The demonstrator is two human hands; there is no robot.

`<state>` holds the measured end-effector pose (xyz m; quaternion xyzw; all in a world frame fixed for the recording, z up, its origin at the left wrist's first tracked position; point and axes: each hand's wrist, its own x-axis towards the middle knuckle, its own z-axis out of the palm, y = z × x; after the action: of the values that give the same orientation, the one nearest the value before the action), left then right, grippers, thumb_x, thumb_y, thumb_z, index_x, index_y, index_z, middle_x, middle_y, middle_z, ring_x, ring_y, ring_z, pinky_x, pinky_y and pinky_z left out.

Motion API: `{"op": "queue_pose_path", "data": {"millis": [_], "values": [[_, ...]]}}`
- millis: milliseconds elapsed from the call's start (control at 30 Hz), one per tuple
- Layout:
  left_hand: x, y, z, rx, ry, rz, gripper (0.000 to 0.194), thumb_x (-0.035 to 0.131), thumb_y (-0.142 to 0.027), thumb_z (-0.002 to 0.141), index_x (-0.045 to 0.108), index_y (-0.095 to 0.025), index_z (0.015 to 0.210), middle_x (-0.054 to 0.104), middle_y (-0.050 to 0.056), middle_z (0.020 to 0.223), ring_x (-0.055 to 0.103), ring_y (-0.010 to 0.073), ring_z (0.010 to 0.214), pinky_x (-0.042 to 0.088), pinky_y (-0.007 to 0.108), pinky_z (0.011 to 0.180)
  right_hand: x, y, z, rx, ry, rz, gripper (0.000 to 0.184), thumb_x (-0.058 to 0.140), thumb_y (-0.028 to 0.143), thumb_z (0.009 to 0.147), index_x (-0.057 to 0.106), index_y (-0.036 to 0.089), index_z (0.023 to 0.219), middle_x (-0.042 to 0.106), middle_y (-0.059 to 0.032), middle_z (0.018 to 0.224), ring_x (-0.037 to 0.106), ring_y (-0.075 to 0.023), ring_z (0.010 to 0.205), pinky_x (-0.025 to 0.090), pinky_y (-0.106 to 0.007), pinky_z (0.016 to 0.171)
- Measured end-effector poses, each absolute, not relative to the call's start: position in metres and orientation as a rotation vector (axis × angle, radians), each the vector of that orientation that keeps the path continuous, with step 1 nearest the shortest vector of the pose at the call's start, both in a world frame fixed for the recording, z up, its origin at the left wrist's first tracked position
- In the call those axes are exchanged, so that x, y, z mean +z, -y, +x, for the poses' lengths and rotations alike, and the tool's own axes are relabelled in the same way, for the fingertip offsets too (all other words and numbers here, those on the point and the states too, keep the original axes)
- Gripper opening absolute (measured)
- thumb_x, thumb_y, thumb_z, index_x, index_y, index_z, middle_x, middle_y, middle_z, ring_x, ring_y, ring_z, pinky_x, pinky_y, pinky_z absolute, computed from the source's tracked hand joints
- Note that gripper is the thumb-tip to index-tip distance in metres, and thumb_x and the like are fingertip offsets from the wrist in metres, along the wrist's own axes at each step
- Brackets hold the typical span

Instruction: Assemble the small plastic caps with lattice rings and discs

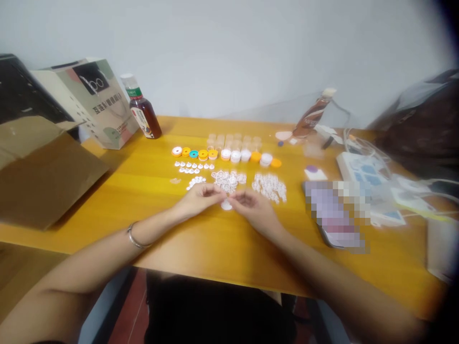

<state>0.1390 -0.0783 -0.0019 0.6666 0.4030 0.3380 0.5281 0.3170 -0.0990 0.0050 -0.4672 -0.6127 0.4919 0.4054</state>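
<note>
Right now, both your hands meet over the wooden table point(201, 239), near its front edge. Your left hand point(201, 198) has its thumb and index finger brought together at the tips, and your right hand point(255, 209) mirrors it, its fingertips closed almost against the left ones. You have a white disc point(226, 205) right at those fingertips, on their near side; blur hides whether either hand actually grips it or something smaller. Just beyond your hands lies a heap of clear plastic pieces point(229, 179), with a second translucent heap point(270, 187) to its right and a cluster of small white rounds point(196, 182) to its left. Farther back, you have two short rows of little white pieces point(194, 166), then a line of round caps point(203, 154) in white, orange and blue, and behind its right part, pale translucent cups point(234, 141). A dark drink bottle point(146, 117) stands at back left beside a printed paper bag point(103, 102), with an open cardboard box point(43, 177) nearer you. To your right are a phone point(335, 215), partly pixelated, white cables point(369, 148) and a brown-patterned bottle point(313, 114).
</note>
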Motion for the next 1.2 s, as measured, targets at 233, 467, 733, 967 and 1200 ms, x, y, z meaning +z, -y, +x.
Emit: {"op": "queue_pose_path", "data": {"millis": [233, 467, 733, 967, 1200], "values": [[-0.006, 0.08, 0.145, 0.86, -1.037, 1.717, 0.015, 0.056, -0.029, 0.079, 0.061, -0.015, 0.078, 0.066, 0.003, 0.075, 0.06, 0.0115, 0.068, 0.049, 0.026, 0.067, 0.003, 0.096, 0.317, 1.249, 1.548, -1.256, 0.01, 0.062, 0.028, 0.07, 0.059, 0.019, 0.068, 0.066, 0.0011, 0.068, 0.062, -0.0119, 0.064, 0.05, -0.026, 0.063], [-0.005, 0.084, 0.148, 0.92, -1.06, 1.84, 0.015, 0.055, -0.028, 0.08, 0.062, -0.015, 0.08, 0.065, 0.004, 0.077, 0.059, 0.0119, 0.07, 0.048, 0.026, 0.067, 0.004, 0.095, 0.32, 1.286, 1.546, -1.282, 0.012, 0.061, 0.029, 0.07, 0.059, 0.018, 0.067, 0.062, 0.0023, 0.06, 0.056, -0.0091, 0.054, 0.047, -0.023, 0.056], [-0.002, 0.085, 0.141, 0.92, -0.954, 2.41, 0.017, 0.052, -0.028, 0.084, 0.063, -0.02, 0.093, 0.065, 0.005, 0.087, 0.058, 0.0137, 0.081, 0.046, 0.03, 0.076, 0.004, 0.093, 0.327, 1.379, 1.602, -1.255, 0.015, 0.059, 0.032, 0.072, 0.06, 0.018, 0.067, 0.057, 0.003, 0.055, 0.052, -0.008, 0.05, 0.044, -0.022, 0.052], [-0.006, 0.083, 0.14, 0.885, -0.917, 2.537, 0.017, 0.052, -0.029, 0.084, 0.064, -0.021, 0.093, 0.066, 0.005, 0.088, 0.058, 0.0137, 0.079, 0.045, 0.03, 0.074, 0.001, 0.093, 0.325, 1.416, 1.613, -1.253, 0.016, 0.058, 0.031, 0.073, 0.062, 0.016, 0.066, 0.056, 0.0035, 0.053, 0.049, -0.0073, 0.049, 0.041, -0.021, 0.051], [-0.008, 0.081, 0.137, 0.877, -0.975, 2.543, 0.016, 0.052, -0.028, 0.083, 0.064, -0.019, 0.089, 0.065, 0.005, 0.084, 0.058, 0.0143, 0.077, 0.045, 0.03, 0.073, -0.002, 0.094, 0.331, 1.2, 1.682, -1.278, 0.011, 0.058, 0.028, 0.073, 0.059, 0.018, 0.075, 0.058, 0.002, 0.063, 0.05, -0.0086, 0.052, 0.042, -0.023, 0.052]]}}
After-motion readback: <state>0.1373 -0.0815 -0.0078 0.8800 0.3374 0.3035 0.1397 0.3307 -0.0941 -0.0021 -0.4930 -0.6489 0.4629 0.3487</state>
